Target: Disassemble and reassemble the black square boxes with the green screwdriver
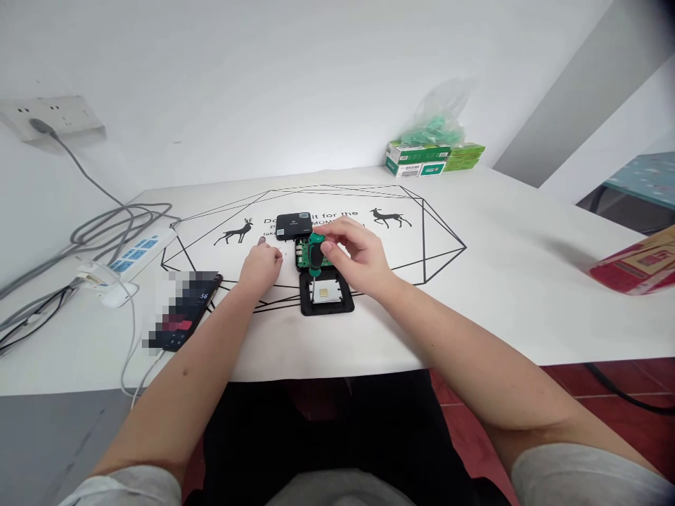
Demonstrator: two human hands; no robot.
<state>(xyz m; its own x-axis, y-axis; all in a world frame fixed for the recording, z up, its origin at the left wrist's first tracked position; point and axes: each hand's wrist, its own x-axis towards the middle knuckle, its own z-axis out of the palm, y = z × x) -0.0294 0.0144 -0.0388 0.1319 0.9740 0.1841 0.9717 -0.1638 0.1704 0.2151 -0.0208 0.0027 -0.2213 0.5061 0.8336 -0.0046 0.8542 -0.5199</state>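
Observation:
My right hand grips a screwdriver with a green and black handle. Its shaft points down, and the tip is at the left side of a metal plate set in a black square case part. Directly behind that lies a green circuit board in a black housing, partly covered by the hand. Farther back is a black lid with small labels. My left hand rests on the table left of the board, fingers curled; whatever they hold, if anything, is hidden. A small purplish thing shows beside its fingers.
A phone lies left of my left forearm. A white power strip with tangled cables is at the far left. Green boxes with a plastic bag on top stand against the wall. A red package sits at the right.

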